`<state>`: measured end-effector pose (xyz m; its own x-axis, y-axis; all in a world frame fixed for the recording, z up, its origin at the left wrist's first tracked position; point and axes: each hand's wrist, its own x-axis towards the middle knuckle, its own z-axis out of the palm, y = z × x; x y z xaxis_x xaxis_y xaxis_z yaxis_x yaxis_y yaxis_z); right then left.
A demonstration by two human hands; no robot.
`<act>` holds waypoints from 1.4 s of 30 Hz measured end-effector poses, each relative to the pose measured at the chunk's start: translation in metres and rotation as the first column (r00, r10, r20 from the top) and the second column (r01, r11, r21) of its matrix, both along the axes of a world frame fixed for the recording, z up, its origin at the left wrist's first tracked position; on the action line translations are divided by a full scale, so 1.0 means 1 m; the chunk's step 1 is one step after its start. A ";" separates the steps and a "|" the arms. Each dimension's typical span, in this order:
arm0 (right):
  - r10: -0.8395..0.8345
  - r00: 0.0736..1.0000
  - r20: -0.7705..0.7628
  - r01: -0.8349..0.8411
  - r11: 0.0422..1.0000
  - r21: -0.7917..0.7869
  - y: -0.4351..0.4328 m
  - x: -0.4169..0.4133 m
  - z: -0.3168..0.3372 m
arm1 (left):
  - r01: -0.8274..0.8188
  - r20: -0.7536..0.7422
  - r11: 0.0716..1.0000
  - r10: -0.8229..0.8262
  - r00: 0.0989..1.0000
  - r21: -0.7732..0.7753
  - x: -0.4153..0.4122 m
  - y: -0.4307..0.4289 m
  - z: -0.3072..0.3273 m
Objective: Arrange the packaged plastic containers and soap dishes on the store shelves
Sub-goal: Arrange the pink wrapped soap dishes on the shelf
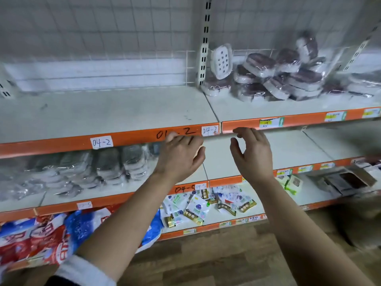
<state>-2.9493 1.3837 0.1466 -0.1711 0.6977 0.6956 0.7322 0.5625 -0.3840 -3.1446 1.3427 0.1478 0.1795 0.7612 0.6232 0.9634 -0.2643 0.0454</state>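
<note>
1. The soap dishes [288, 79], wrapped in clear film, lie in a loose heap on the right bay of the top shelf [103, 114], the dark-topped ones tumbled over one another. One white soap dish [221, 60] stands on edge at the heap's left, just beside the slotted upright [204, 48]. I judge this lot not yet put in order.
2. The packaged containers [92, 168] stand in a tidier row on the left part of the middle shelf [288, 149]. Blur keeps me from counting them. That stretch looks largely done to me.
3. Bare white board shows to the right of that row and across the top shelf's left bay, so I judge the task about midway, with the heap still to sort and spread.
4. My left hand [181, 155] is up before the middle shelf with its fingers loosely spread, holding nothing. Its fingertips reach the orange rail [134, 137]; whether they touch it I cannot tell. My right hand [252, 153] is just beside it, spread and empty too.
5. Further out, small packets [206, 205] are scattered on the lower shelf, red and blue bags [51, 234] are bunched at lower left, and a cardboard box [346, 180] sits at the right.
</note>
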 end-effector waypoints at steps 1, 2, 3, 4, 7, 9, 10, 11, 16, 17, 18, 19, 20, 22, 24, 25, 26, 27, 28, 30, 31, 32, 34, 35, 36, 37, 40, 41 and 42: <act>-0.004 1.000 -0.001 0.004 1.000 0.011 0.007 0.008 0.003 | 0.000 -0.006 1.000 0.000 1.000 0.006 0.006 0.009 0.005; -0.011 1.000 -0.001 0.011 1.000 0.021 0.016 0.016 0.005 | 0.001 -0.012 1.000 -0.001 1.000 0.012 0.011 0.019 0.010; -0.020 1.000 -0.001 0.020 0.999 0.029 0.024 0.023 0.007 | 0.003 -0.016 1.000 -0.003 1.000 0.013 0.016 0.028 0.013; -0.028 1.000 -0.001 0.028 0.999 0.030 0.033 0.030 0.008 | 0.007 -0.018 1.000 -0.007 1.000 0.012 0.020 0.038 0.016; -0.038 0.999 0.007 0.038 0.999 0.021 0.063 0.047 0.011 | 0.022 0.000 1.000 -0.022 1.000 0.003 0.031 0.069 0.018; -0.050 0.998 0.026 0.049 0.999 0.015 0.086 0.057 0.012 | 0.032 0.021 0.999 -0.032 0.999 -0.005 0.038 0.091 0.017; -0.059 0.998 0.035 0.059 0.998 0.012 0.098 0.061 0.012 | 0.038 0.032 0.999 -0.037 0.999 -0.006 0.041 0.103 0.016; -0.069 0.997 0.038 0.068 0.998 0.007 0.110 0.066 0.013 | 0.041 0.041 0.999 -0.041 0.998 -0.008 0.045 0.115 0.014; -0.121 0.991 0.047 0.123 0.991 -0.042 0.172 0.087 0.016 | 0.060 0.037 0.998 -0.059 0.998 -0.020 0.063 0.183 0.016; -0.136 0.990 0.048 0.138 0.989 -0.058 0.184 0.091 0.016 | 0.073 0.032 0.997 -0.072 0.997 -0.022 0.067 0.197 0.017; -0.150 0.988 0.046 0.153 0.985 -0.075 0.195 0.096 0.016 | 0.087 0.025 0.996 -0.086 0.996 -0.025 0.070 0.210 0.019; -0.161 0.986 0.045 0.164 0.982 -0.092 0.205 0.101 0.016 | 0.099 0.021 0.995 -0.099 0.995 -0.029 0.073 0.221 0.020; -0.167 0.985 0.048 0.172 0.980 -0.105 0.215 0.105 0.016 | 0.108 0.020 0.994 -0.108 0.994 -0.034 0.077 0.232 0.021; -0.176 0.983 0.051 0.181 0.977 -0.115 0.231 0.114 0.015 | 0.124 0.027 0.992 -0.123 0.992 -0.038 0.086 0.248 0.022; -0.181 0.982 0.048 0.185 0.977 -0.104 0.247 0.123 0.014 | 0.138 0.036 0.990 -0.137 0.990 -0.034 0.096 0.259 0.022; -0.182 0.982 0.049 0.186 0.977 -0.100 0.255 0.128 0.014 | 0.142 0.040 0.989 -0.141 0.989 -0.030 0.101 0.264 0.023; -0.182 0.982 0.053 0.187 0.977 -0.102 0.264 0.134 0.014 | 0.144 0.044 0.989 -0.143 0.989 -0.028 0.106 0.270 0.023; -0.183 0.981 0.056 0.189 0.975 -0.115 0.273 0.140 0.014 | 0.146 0.046 0.989 -0.145 0.988 -0.031 0.111 0.276 0.024; -0.184 0.981 0.056 0.190 0.972 -0.139 0.282 0.146 0.014 | 0.145 0.049 0.989 -0.144 0.988 -0.034 0.116 0.282 0.024; -0.180 0.981 0.066 0.190 0.960 -0.208 0.299 0.157 0.013 | 0.133 0.059 0.991 -0.131 0.990 -0.031 0.127 0.293 0.026; -0.171 0.982 0.081 0.186 0.952 -0.243 0.306 0.160 0.012 | 0.121 0.063 0.992 -0.119 0.991 -0.031 0.133 0.298 0.027; -0.157 0.983 0.097 0.178 0.945 -0.274 0.313 0.163 0.011 | 0.105 0.068 0.994 -0.103 0.992 -0.033 0.139 0.302 0.028; -0.127 0.986 0.109 0.156 0.936 -0.315 0.324 0.168 0.012 | 0.069 0.081 0.997 -0.066 0.995 -0.034 0.152 0.310 0.029; -0.115 0.987 0.114 0.146 0.936 -0.320 0.328 0.170 0.012 | 0.052 0.088 0.998 -0.050 0.995 -0.031 0.159 0.313 0.029; -0.102 0.987 0.125 0.138 0.938 -0.319 0.332 0.171 0.013 | 0.037 0.095 0.999 -0.034 0.995 -0.026 0.166 0.316 0.030; -0.088 0.987 0.134 0.127 0.939 -0.320 0.336 0.173 0.014 | 0.022 0.100 1.000 -0.020 0.995 -0.019 0.172 0.319 0.031; -0.001 0.996 0.084 0.029 0.942 -0.333 0.341 0.183 0.016 | -0.016 0.104 1.000 0.016 0.994 0.005 0.188 0.328 0.031; 0.052 0.997 0.064 -0.026 0.938 -0.345 0.342 0.188 0.015 | -0.030 0.105 1.000 0.029 0.994 0.008 0.192 0.330 0.031; 0.106 0.993 0.051 -0.081 0.928 -0.363 0.342 0.194 0.014 | -0.042 0.106 0.999 0.041 0.993 0.008 0.197 0.332 0.031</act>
<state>-2.7552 1.7262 0.1609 -0.2860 0.8773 0.3855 0.7148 0.4632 -0.5239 -2.9479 1.6743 0.1789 0.0800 0.7602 0.6447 0.9635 -0.2247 0.1454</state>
